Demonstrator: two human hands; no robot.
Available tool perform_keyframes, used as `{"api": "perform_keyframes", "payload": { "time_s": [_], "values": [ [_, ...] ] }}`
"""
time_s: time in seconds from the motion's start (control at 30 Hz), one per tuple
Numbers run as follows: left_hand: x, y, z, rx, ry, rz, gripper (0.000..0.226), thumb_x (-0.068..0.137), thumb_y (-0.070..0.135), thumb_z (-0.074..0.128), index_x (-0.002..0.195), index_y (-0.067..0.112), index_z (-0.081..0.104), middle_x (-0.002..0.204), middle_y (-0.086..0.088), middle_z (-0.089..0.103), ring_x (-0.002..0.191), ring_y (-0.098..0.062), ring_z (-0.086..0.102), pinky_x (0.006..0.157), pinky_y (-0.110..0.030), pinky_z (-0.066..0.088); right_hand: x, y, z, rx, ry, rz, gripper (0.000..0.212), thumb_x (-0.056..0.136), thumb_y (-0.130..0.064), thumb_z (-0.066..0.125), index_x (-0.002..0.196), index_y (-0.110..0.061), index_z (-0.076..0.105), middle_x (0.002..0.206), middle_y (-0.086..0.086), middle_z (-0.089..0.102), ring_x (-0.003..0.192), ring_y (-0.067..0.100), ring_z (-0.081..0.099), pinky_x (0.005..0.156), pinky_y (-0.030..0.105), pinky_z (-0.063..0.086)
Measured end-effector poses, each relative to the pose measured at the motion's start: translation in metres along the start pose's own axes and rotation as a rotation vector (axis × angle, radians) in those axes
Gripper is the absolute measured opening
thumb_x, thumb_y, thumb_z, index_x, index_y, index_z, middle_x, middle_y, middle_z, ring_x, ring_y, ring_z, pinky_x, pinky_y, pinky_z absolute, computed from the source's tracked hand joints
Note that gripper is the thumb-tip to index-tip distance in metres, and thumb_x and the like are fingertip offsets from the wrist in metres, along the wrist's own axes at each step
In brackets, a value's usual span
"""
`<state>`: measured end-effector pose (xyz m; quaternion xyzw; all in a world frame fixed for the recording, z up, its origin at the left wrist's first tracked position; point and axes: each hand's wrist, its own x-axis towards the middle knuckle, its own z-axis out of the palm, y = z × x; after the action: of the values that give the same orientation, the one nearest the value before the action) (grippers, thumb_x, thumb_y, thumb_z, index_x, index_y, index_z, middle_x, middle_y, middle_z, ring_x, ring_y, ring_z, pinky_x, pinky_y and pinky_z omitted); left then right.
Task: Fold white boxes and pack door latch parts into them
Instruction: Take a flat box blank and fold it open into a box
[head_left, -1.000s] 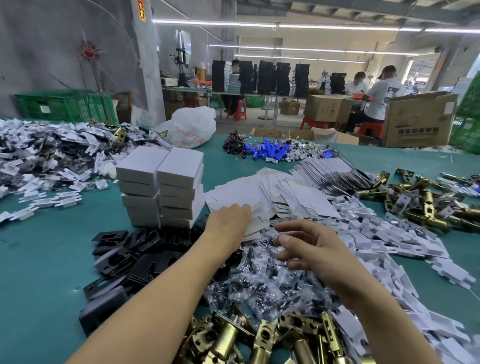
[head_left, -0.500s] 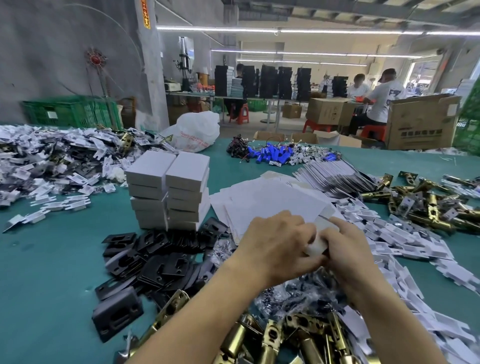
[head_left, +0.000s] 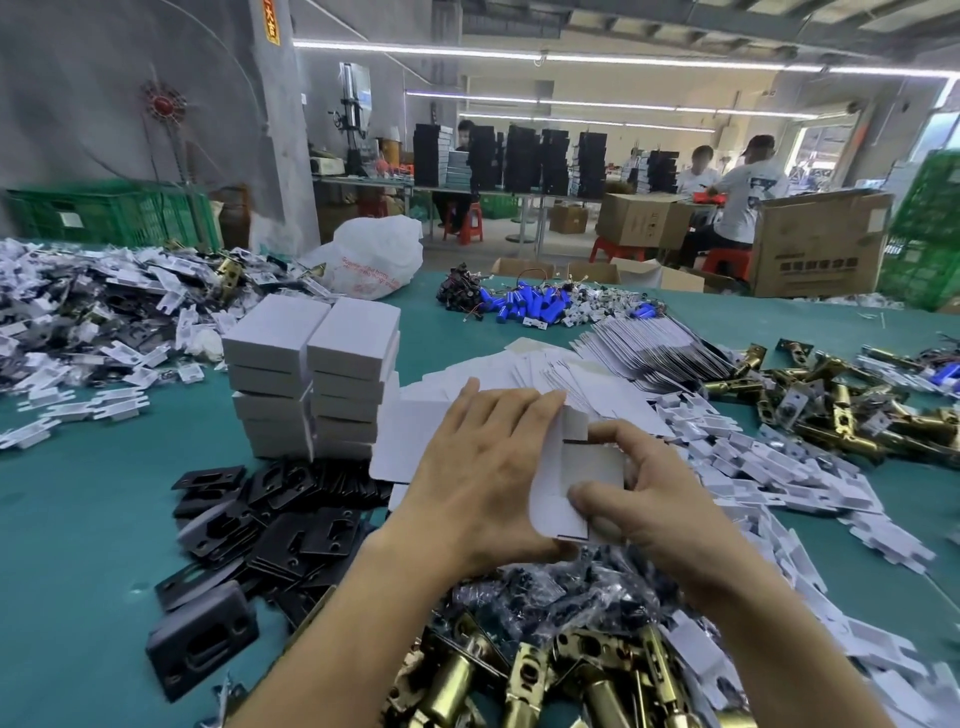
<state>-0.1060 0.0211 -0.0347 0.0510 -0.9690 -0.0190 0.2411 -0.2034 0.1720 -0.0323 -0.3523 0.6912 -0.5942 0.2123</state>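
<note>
Both hands hold one white box (head_left: 563, 493) above the table's middle, half opened, its end flaps sticking out. My left hand (head_left: 485, 467) wraps its left side. My right hand (head_left: 641, 493) pinches the right end with thumb and fingers. Behind them lies a fan of flat white box blanks (head_left: 613, 364). Two stacks of folded white boxes (head_left: 311, 374) stand to the left. Brass door latches (head_left: 545, 680) lie just below my wrists, with small screw bags (head_left: 561, 597) above them. Black strike plates (head_left: 270, 519) are piled at the lower left.
White plastic inserts (head_left: 769, 483) spread along the right. More brass latches (head_left: 841, 410) lie at the far right, blue parts (head_left: 524, 306) and a white bag (head_left: 374, 262) at the back, mixed parts (head_left: 93, 322) at the left. The green table (head_left: 78, 519) shows. Seated people work beyond.
My left hand took a flat blank from the pile and brought it toward me. Both hands closed on it, and it has opened from flat into a partly formed box.
</note>
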Motion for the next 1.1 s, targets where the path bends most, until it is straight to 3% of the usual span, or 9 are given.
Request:
{"api": "perform_keyframes", "payload": {
  "time_s": [0.13,0.27,0.37,0.47,0.63,0.7,0.8,0.97,1.1],
  "values": [
    [-0.003,-0.002,-0.004,0.023,0.117,0.06,0.11,0.059,0.072,0.073,0.148,0.015,0.043,0.135,-0.001,0.054,0.122,-0.023,0.049,0.112,-0.04,0.035,0.001,0.001,0.0,0.164,-0.026,0.051,0.048,0.077,0.014,0.066,0.102,-0.026,0.06,0.077,0.02,0.067,0.066,0.031,0.065,0.06,0.041,0.054],
    [-0.004,-0.003,-0.009,-0.054,0.059,0.059,0.116,0.06,0.078,0.075,0.152,0.018,0.038,0.142,0.002,0.049,0.128,-0.018,0.044,0.115,-0.037,0.032,0.001,-0.001,0.002,0.251,-0.032,0.087,0.034,0.069,0.002,0.072,0.096,-0.017,0.066,0.088,0.026,0.068,0.073,0.033,0.066,0.065,0.043,0.054],
    [-0.004,-0.003,-0.011,-0.057,0.065,0.072,0.106,0.06,0.074,0.078,0.145,0.019,0.047,0.137,0.002,0.055,0.124,-0.019,0.048,0.111,-0.037,0.036,0.001,0.0,0.004,0.189,0.001,0.083,0.033,0.076,0.01,0.072,0.098,-0.013,0.063,0.088,0.025,0.071,0.073,0.036,0.068,0.071,0.049,0.055],
    [-0.004,0.0,-0.011,-0.063,0.099,0.099,0.097,0.06,0.066,0.082,0.139,0.018,0.054,0.131,0.001,0.06,0.118,-0.022,0.054,0.106,-0.04,0.04,-0.001,-0.001,0.005,0.151,0.025,0.076,0.037,0.072,0.009,0.078,0.099,-0.009,0.061,0.088,0.025,0.072,0.073,0.038,0.071,0.065,0.046,0.059],
    [-0.005,-0.003,-0.008,-0.141,-0.04,0.044,0.124,0.059,0.078,0.076,0.157,0.021,0.027,0.15,0.006,0.04,0.136,-0.013,0.036,0.121,-0.035,0.021,-0.002,-0.007,0.001,0.35,-0.028,0.135,0.022,0.085,0.008,0.063,0.095,-0.012,0.063,0.075,0.015,0.068,0.057,0.023,0.065,0.04,0.025,0.05],
    [-0.006,-0.005,-0.006,-0.172,-0.079,0.017,0.13,0.057,0.081,0.075,0.159,0.024,0.017,0.155,0.01,0.031,0.141,-0.009,0.027,0.125,-0.038,0.01,-0.002,-0.007,0.0,0.373,-0.043,0.155,0.03,0.086,0.014,0.055,0.101,-0.011,0.06,0.074,0.013,0.066,0.056,0.021,0.062,0.041,0.025,0.049],
    [-0.007,-0.006,-0.004,-0.176,-0.084,0.01,0.133,0.056,0.081,0.075,0.159,0.023,0.014,0.157,0.01,0.028,0.144,-0.008,0.022,0.127,-0.04,0.001,-0.001,-0.008,0.001,0.392,-0.051,0.145,0.039,0.08,0.021,0.057,0.106,-0.008,0.056,0.078,0.015,0.069,0.062,0.023,0.065,0.048,0.033,0.056],
    [-0.008,-0.006,-0.004,-0.065,0.031,0.027,0.115,0.057,0.074,0.078,0.15,0.018,0.04,0.14,0.002,0.05,0.126,-0.019,0.046,0.113,-0.04,0.031,-0.002,-0.007,0.001,0.212,0.02,0.14,0.039,0.075,0.018,0.068,0.096,-0.013,0.058,0.075,0.013,0.07,0.065,0.026,0.068,0.05,0.043,0.058],
    [-0.008,-0.004,-0.004,-0.058,0.059,0.053,0.112,0.053,0.067,0.08,0.147,0.017,0.045,0.134,0.0,0.053,0.121,-0.021,0.05,0.107,-0.044,0.036,-0.003,-0.007,0.0,0.132,0.023,0.108,0.041,0.062,0.007,0.084,0.086,-0.015,0.061,0.077,0.019,0.07,0.064,0.028,0.065,0.051,0.037,0.056]
  ]
}}
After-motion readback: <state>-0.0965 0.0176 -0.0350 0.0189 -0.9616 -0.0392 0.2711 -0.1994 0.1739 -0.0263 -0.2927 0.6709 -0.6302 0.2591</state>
